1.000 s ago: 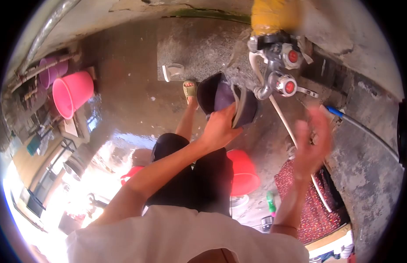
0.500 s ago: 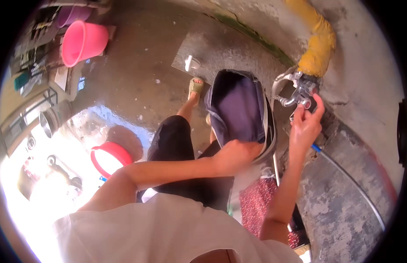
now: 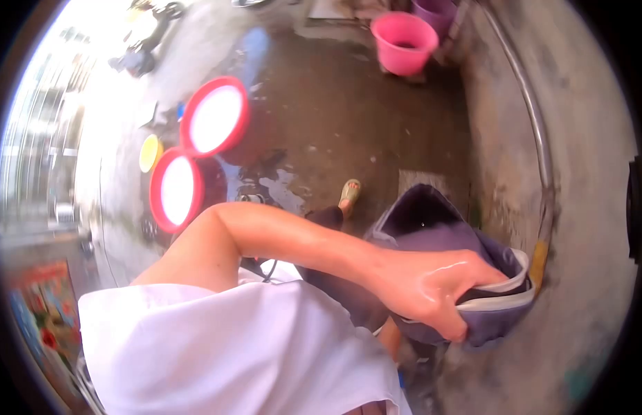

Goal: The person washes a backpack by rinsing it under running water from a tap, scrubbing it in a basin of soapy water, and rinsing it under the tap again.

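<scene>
My left hand (image 3: 431, 287) is wrapped round the pale-trimmed edge of a dark grey-purple fabric bag (image 3: 445, 238), and its skin looks wet. The bag's mouth gapes toward the far side, showing a dark inside. At the near right, its light-edged rim folds beside my fingers. My right hand is out of view.
Two red basins (image 3: 248, 114) (image 3: 155, 200) and a small yellow basin (image 3: 151, 153) stand on the left. A pink bucket (image 3: 405, 61) and a purple bucket (image 3: 437, 12) are at the back. Wet concrete floor (image 3: 314, 117) lies ahead; a pipe (image 3: 532, 104) runs along the right wall.
The view has swung left, bringing more basins in and taking the tap out. My left hand still grips the bag, now lifted closer. My right hand, earlier at the tap, has left view.
</scene>
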The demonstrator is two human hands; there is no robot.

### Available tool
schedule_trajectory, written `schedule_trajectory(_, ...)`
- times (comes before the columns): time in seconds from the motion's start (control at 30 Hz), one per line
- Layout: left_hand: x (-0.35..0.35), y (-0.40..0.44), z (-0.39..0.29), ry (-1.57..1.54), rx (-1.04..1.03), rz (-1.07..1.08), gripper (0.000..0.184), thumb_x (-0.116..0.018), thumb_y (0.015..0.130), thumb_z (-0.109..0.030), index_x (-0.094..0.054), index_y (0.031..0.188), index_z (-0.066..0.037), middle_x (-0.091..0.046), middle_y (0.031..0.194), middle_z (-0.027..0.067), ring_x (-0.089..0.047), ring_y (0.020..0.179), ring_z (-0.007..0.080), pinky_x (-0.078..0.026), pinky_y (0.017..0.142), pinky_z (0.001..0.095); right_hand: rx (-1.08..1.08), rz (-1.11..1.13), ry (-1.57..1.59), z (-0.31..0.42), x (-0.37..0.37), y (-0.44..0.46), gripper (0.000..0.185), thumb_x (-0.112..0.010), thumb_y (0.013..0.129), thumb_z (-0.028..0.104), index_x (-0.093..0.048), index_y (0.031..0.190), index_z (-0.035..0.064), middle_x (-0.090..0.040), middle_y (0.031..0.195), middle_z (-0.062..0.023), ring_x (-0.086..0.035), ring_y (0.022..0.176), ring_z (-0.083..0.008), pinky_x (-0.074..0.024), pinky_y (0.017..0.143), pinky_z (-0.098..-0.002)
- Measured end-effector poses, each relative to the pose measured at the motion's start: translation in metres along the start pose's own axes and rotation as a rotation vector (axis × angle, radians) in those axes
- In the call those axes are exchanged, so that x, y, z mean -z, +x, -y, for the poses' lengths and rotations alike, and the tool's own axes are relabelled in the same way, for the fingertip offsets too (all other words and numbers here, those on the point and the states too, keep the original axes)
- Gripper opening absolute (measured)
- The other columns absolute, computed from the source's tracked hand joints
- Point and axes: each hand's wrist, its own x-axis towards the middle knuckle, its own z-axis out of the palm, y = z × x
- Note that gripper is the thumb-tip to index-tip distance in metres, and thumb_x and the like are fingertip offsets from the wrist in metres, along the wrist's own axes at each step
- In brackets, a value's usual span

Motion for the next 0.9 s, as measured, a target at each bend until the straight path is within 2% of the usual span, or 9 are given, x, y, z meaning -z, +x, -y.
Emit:
schedule_trajectory(0.07,0.011,-0.031,-0.078,-0.169,0.085,-0.133,0.045,-0.06,0.061,-0.006,-0.048,0.103,0.005,-0.054,0.085,0.0052,-0.049,0.076,0.0095,-0.041,0.07,0.0246,-0.02,0.15,-0.105,0.005,-0.041,-0.006,0.05,-0.042,0.086,0.042,-0.04,0.121,0.0058,-0.058,0.081,-0.0062,-0.051,0.065,-0.0113,-0.0411,0.058,-0.0216)
schedule_trajectory(0.13,0.021,-0.074,-0.138,-0.159,-0.115,-0.434,0.023,-0.06,0.057,-0.001,-0.053,0.079,0.002,-0.055,0.069,0.005,-0.052,0.062,0.0099,-0.041,0.055,0.0232,-0.009,0.292,-0.208,0.025,-0.097,-0.016,0.05,-0.042,0.086,0.042,-0.041,0.12,0.0051,-0.058,0.082,-0.0062,-0.051,0.067,-0.0115,-0.0409,0.06,-0.0218)
schedule_trajectory(0.23,0.054,-0.148,-0.213,-0.049,-0.388,-0.786,0.028,-0.06,0.055,0.001,-0.054,0.082,0.004,-0.058,0.073,0.0078,-0.056,0.064,0.0121,-0.045,0.06,0.0228,0.098,0.484,-0.338,0.072,-0.202,-0.042,0.051,-0.043,0.086,0.043,-0.042,0.118,0.0039,-0.057,0.085,-0.0061,-0.051,0.07,-0.0117,-0.0406,0.063,-0.0221)
schedule_trajectory(0.37,0.081,-0.308,-0.269,0.475,-0.534,-1.09,0.044,-0.052,0.072,-0.01,-0.044,0.112,0.005,-0.058,0.098,0.0132,-0.058,0.086,0.0183,-0.046,0.079,0.0275,0.273,0.747,-0.41,0.129,-0.347,-0.107,0.052,-0.045,0.085,0.043,-0.044,0.116,0.0023,-0.057,0.088,-0.006,-0.051,0.073,-0.012,-0.0402,0.066,-0.0225)
schedule_trajectory(0.43,0.092,-0.404,-0.289,0.465,-0.625,-1.292,0.044,-0.055,0.074,-0.011,-0.044,0.113,0.006,-0.059,0.096,0.0128,-0.059,0.082,0.0166,-0.048,0.075,0.0269,0.38,0.872,-0.419,0.149,-0.435,-0.168,0.052,-0.046,0.085,0.043,-0.045,0.115,0.0016,-0.057,0.09,-0.006,-0.051,0.075,-0.0122,-0.04,0.068,-0.0227)
schedule_trajectory(0.53,0.146,-0.527,-0.281,0.425,-0.673,-1.406,0.032,-0.044,0.076,-0.008,-0.049,0.104,0.007,-0.058,0.099,0.0149,-0.059,0.086,0.0192,-0.046,0.08,0.0295,0.496,1.065,-0.414,0.166,-0.573,-0.264,0.053,-0.047,0.084,0.044,-0.046,0.114,0.0004,-0.057,0.092,-0.0059,-0.051,0.078,-0.0125,-0.0397,0.071,-0.0231)
schedule_trajectory(0.57,0.156,-0.545,-0.286,0.413,-0.69,-1.49,0.025,-0.052,0.072,-0.007,-0.054,0.095,0.003,-0.06,0.086,0.009,-0.059,0.076,0.0159,-0.047,0.073,0.0264,0.537,1.124,-0.421,0.167,-0.618,-0.305,0.053,-0.047,0.084,0.044,-0.047,0.114,0.0,-0.057,0.093,-0.0059,-0.051,0.079,-0.0125,-0.0396,0.072,-0.0232)
schedule_trajectory(0.8,0.297,-0.729,-0.205,0.119,-0.614,-1.695,0.032,-0.05,0.077,-0.008,-0.047,0.108,-0.003,-0.054,0.103,0.0058,-0.053,0.094,0.0162,-0.043,0.082,0.0292,0.853,1.487,-0.492,0.131,-0.834,-0.575,0.055,-0.049,0.083,0.045,-0.05,0.11,-0.0027,-0.056,0.099,-0.0057,-0.051,0.086,-0.0131,-0.0389,0.078,-0.0239)
schedule_trajectory(0.9,0.348,-0.78,-0.16,0.158,-0.265,-1.821,0.031,-0.049,0.08,-0.016,-0.049,0.11,-0.005,-0.053,0.109,0.0061,-0.052,0.095,0.0166,-0.04,0.087,0.0329,1.159,1.648,-0.515,0.071,-0.888,-0.658,0.053,-0.051,0.082,0.044,-0.052,0.108,-0.003,-0.056,0.1,-0.0058,-0.05,0.088,-0.0136,-0.0375,0.081,-0.0242)
